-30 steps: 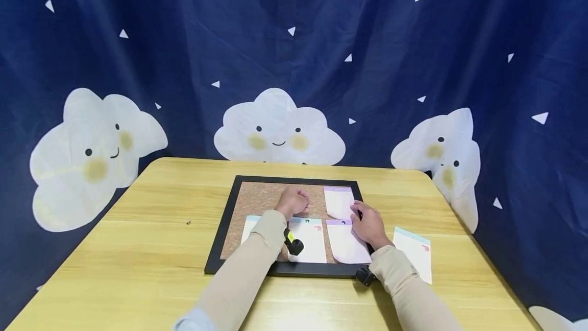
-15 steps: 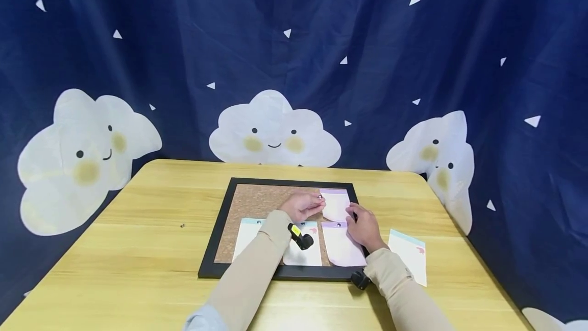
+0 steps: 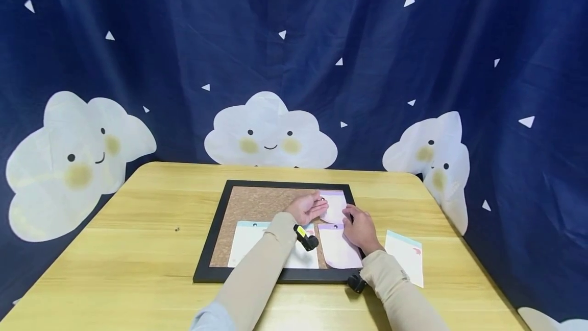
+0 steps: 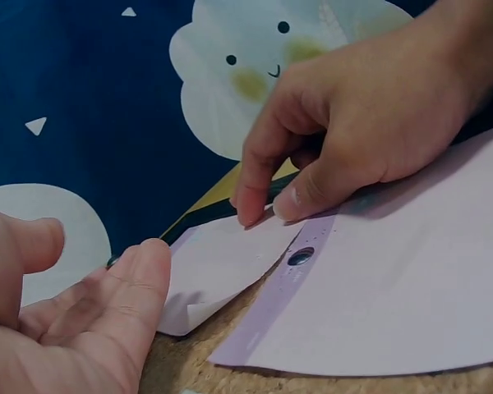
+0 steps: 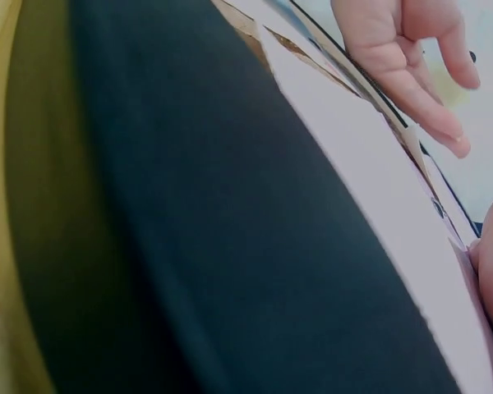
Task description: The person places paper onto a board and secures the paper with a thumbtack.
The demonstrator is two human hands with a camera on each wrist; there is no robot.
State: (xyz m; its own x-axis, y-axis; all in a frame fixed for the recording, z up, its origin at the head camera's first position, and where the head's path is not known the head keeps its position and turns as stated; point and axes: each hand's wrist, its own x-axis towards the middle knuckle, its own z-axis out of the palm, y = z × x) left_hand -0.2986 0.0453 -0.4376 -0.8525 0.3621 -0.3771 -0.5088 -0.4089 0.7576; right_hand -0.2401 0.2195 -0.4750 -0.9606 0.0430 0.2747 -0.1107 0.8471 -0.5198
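Note:
On a black-framed cork board (image 3: 257, 195), a small purple-edged sheet of notepaper (image 3: 337, 208) lies at the upper right, its near edge curling up. My left hand (image 3: 310, 208) hovers at its left side, palm up, fingers fairly straight and thumb apart from them. A small dark round tack (image 3: 322, 198) shows right at its fingertips. My right hand (image 3: 361, 229) pinches the sheet's lower right edge between thumb and index finger, as the left wrist view shows. Below lies a second purple-edged sheet (image 3: 340, 249) with a tack (image 4: 301, 256) in its top strip.
Two blue-edged sheets lie on the board's lower part, the left one (image 3: 243, 241) tacked at its top. Another blue-edged sheet (image 3: 404, 254) lies on the wooden table (image 3: 119, 269) right of the board. A tiny dark object (image 3: 177, 229) sits on the table's left.
My left hand has moved right to the upper purple-edged sheet, and its fingers have spread from a curled pose. The right hand has stayed at the sheet's edge. The head view has shifted slightly.

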